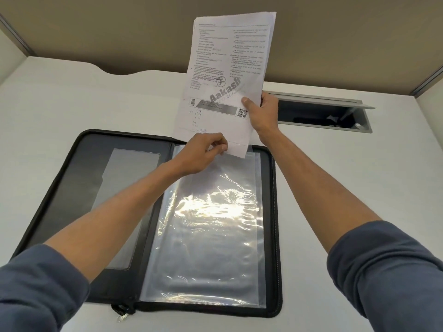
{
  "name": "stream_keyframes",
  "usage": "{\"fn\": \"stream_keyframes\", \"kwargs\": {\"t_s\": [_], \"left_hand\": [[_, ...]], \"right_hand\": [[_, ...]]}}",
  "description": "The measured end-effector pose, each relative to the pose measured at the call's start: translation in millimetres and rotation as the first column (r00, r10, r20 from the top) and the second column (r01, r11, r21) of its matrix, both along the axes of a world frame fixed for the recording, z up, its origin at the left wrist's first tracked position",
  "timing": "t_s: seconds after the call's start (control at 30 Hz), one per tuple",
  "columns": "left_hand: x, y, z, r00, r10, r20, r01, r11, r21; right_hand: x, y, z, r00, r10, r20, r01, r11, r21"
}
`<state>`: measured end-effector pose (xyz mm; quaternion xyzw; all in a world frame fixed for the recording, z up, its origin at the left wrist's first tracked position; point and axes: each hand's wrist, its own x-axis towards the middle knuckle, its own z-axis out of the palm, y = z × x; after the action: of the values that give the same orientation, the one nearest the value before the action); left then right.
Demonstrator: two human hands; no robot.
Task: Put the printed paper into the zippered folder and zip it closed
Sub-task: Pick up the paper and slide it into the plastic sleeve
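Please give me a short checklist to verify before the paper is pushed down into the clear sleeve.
1. Black zippered folder lies fully open: ok.
2. Right hand grips the white printed paper: ok.
3. Left hand pinches the top edge of the glossy clear plastic sleeve: ok.
4. Paper's lower corner is inside the sleeve mouth: cannot tell.
5. Sleeve is free of other sheets: ok.
6. Paper aligned with sleeve: not ok, tilted.

2 slate-blue sleeves (40, 291), pushed up forearms
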<state>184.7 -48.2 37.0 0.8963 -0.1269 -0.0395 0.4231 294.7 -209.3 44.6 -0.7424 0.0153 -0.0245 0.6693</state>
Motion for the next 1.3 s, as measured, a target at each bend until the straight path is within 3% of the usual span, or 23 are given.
{"fn": "stream_keyframes", "kwargs": {"t_s": [0.27,0.43,0.5,0.87,1.07,1.3], "left_hand": [[4.3,2.6,0.7,1.000,0.011,-0.021,-0.010,0.999,0.032],[8.0,26.1,-5.2,0.993,0.115,-0.012,-0.101,0.913,0.395],[10.7,40.8,-6.1,0.990,0.142,-0.017,-0.118,0.874,0.472],[18.2,80.8,2.0,0.981,0.049,-0.190,0.001,0.966,0.257],[24.6,80.5,4.0,0.954,0.014,-0.299,0.053,0.975,0.214],[32.5,74.3,3.6,0.953,-0.007,-0.304,0.089,0.962,0.259]], "right_hand": [[2.3,-19.2,-2.6,0.997,0.060,-0.037,-0.062,0.998,-0.034],[3.0,-25.4,-5.1,0.996,0.082,-0.045,-0.084,0.995,-0.047],[3.8,-26.1,-6.0,0.994,0.092,-0.051,-0.094,0.995,-0.038],[13.9,-25.5,-3.5,0.981,0.169,-0.099,-0.179,0.979,-0.097],[17.1,-24.0,0.1,0.961,0.232,-0.148,-0.255,0.954,-0.157],[9.7,-22.0,2.4,0.925,0.333,-0.181,-0.363,0.915,-0.176]]}}
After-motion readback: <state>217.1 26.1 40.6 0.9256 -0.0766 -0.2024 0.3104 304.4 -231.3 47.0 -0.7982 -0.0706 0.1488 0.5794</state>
